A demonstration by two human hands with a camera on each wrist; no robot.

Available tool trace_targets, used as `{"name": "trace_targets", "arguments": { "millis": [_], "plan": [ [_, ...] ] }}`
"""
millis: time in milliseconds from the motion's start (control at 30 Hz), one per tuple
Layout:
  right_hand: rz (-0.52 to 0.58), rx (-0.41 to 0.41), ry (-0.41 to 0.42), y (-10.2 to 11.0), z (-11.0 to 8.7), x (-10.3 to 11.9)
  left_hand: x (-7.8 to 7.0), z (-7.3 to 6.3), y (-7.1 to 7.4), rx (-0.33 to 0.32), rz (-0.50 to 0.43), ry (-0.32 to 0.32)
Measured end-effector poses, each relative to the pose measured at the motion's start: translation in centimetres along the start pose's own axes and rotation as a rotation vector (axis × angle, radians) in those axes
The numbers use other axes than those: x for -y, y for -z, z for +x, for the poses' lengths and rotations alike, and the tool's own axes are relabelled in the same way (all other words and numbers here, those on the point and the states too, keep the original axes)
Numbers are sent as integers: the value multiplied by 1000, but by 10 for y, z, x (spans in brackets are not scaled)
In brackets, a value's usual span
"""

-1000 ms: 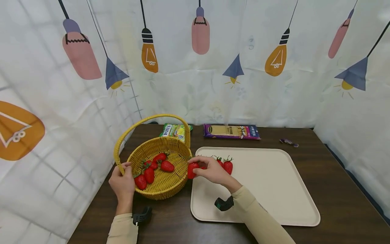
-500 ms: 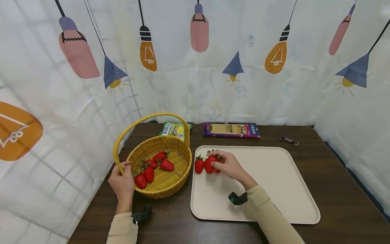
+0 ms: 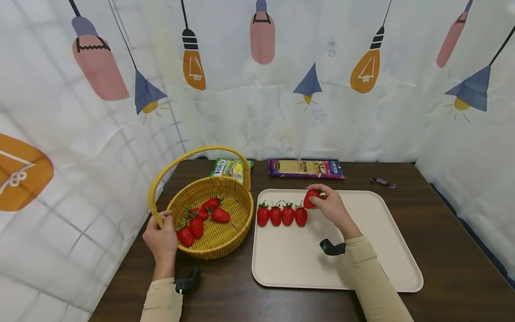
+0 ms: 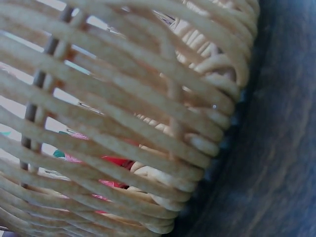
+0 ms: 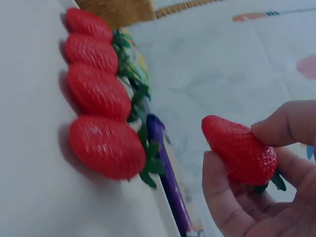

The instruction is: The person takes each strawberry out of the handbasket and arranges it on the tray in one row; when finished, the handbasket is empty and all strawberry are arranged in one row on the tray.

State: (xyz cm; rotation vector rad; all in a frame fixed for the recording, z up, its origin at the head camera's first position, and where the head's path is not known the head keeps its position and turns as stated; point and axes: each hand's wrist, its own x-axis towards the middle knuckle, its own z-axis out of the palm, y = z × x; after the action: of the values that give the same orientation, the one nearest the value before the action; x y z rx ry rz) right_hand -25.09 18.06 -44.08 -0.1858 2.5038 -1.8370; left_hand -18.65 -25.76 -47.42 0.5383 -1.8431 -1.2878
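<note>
My right hand (image 3: 332, 206) pinches a red strawberry (image 5: 242, 150) between thumb and fingers, above the far part of the cream tray (image 3: 301, 264). Left of it on the tray, several strawberries (image 3: 288, 215) lie side by side in a row, green leaves toward the back. My left hand (image 3: 162, 237) grips the yellow wicker basket (image 3: 217, 250) where its handle meets the rim at the left. Inside the basket are several more strawberries (image 3: 196, 227). The left wrist view is filled by the basket's woven wall (image 4: 113, 98), with bits of red showing through the gaps.
Behind the basket lies a green candy bag (image 3: 230, 168). A purple and yellow packet (image 3: 306, 169) lies behind the tray, and a small purple wrapped candy (image 3: 382, 182) is at the back right of the dark wooden table (image 3: 225, 290). A patterned curtain (image 3: 241, 107) hangs beyond.
From beside the basket, my right hand has carried the strawberry rightward across the tray, past the row and up to its right end. My left hand keeps its grip on the basket.
</note>
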Motion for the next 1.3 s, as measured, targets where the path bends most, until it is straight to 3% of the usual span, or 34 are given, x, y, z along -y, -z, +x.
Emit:
{"name": "trace_targets", "arguments": {
  "millis": [133,267,600,833,1000,1300],
  "plan": [
    [-2,19,-60,18,3,-12,-1,0,0,0,-3,-2],
    [-46,110,-83,32,3,-22,-1,-1,0,-3,-4,-3],
    [-168,194,-140,48,5,-44,-1,-1,1,-2,-6,1],
    [-207,248,-173,47,7,-51,0,-1,1,-6,1,-3],
    [-207,251,-139,42,6,-51,0,-1,1,-2,4,-7],
    [-174,242,-176,35,7,-49,1,0,1,3,11,-9]
  ]
}}
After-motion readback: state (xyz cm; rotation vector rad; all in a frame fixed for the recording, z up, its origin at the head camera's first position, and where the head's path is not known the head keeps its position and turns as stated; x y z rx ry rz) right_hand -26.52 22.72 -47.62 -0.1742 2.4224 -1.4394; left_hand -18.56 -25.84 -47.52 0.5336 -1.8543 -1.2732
